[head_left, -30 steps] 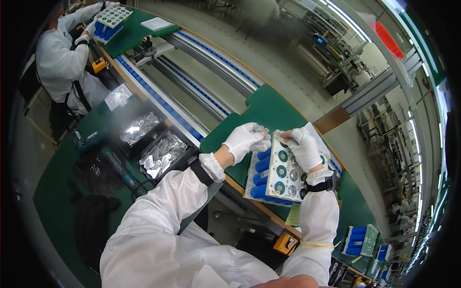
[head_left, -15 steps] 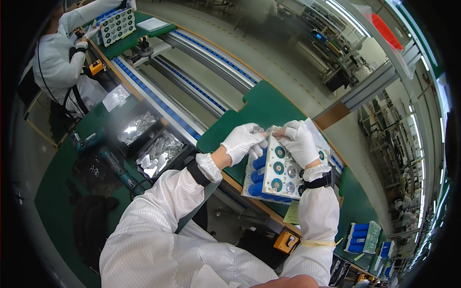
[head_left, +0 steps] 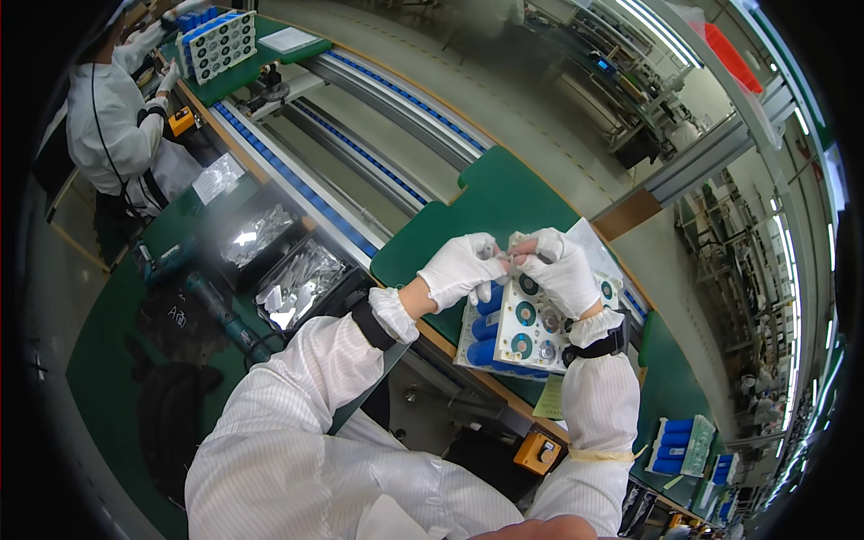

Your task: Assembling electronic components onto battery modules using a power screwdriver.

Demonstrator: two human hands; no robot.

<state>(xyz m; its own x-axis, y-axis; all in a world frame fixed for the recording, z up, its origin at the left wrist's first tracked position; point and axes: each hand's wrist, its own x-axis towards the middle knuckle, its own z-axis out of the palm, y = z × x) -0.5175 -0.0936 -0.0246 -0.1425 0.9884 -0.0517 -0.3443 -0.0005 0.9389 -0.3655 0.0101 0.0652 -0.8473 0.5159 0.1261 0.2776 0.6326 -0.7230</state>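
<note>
A battery pack of blue cylindrical cells (head_left: 483, 325) stands before me between white plastic holder plates (head_left: 509, 317) with round openings. My left hand (head_left: 461, 270), in a white glove with some fingertips bare, is closed in a pinch beside the pack's upper corner. Over the plate's top edge, my right hand (head_left: 560, 272), gloved the same way, also pinches. The fingertips of both hands meet just above that corner; whatever lies between them is too small to make out. My right hand covers part of the plate's openings.
Black bins of shiny metal strips (head_left: 297, 286) stand to the left, near teal power tools (head_left: 216, 315). A roller conveyor (head_left: 306, 193) runs behind the green work mat (head_left: 508, 184). More battery packs (head_left: 677, 445) sit at lower right. A co-worker (head_left: 112, 126) sits at far left by another pack.
My fingertips have drawn together above the pack's corner, the right ones lifting slightly off the plate. At far left, the co-worker's hands have come away from their pack.
</note>
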